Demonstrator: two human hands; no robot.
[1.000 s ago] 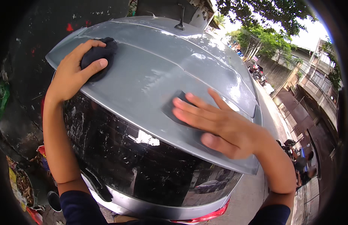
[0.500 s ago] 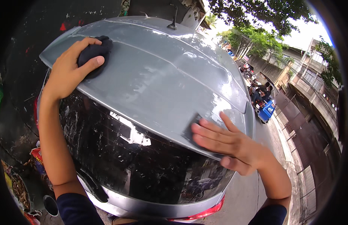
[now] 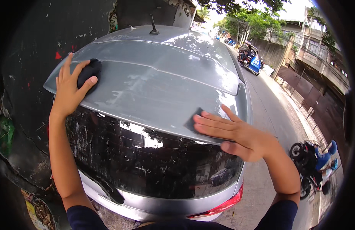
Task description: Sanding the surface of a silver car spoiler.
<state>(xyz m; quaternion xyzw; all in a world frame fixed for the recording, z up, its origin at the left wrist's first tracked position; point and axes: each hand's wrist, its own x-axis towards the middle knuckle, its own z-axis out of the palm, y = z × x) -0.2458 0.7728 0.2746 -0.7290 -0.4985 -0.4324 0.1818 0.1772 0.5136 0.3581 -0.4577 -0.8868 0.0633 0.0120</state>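
The rear spoiler (image 3: 143, 97) of a silver-grey car lies under both hands, dull and streaked with wet-looking, shiny patches. On its left end, my left hand (image 3: 67, 94) rests around a bunched black cloth (image 3: 91, 74), thumb and forefinger on either side and the other fingers spread. My right hand (image 3: 242, 134) lies nearly flat near the spoiler's right rear edge. Its fingertips press a dark grey sheet of sandpaper (image 3: 191, 122) to the paint; part of the sheet is hidden beneath them. Below the spoiler, the dark rear window (image 3: 143, 165) is splashed with pale spots.
A rear wiper (image 3: 104, 188) sits low on the glass, and a short antenna (image 3: 153, 30) stands on the roof. Close on the left is a dark wall (image 3: 22, 107). A motorcycle (image 3: 305, 168) with a person beside it and a blue tricycle (image 3: 255, 64) are on the street at right.
My view has shifted, bringing a motorcycle in at right. My left hand, with the black cloth, has its fingers spread wider. My right hand keeps the sandpaper near the spoiler's right rear edge.
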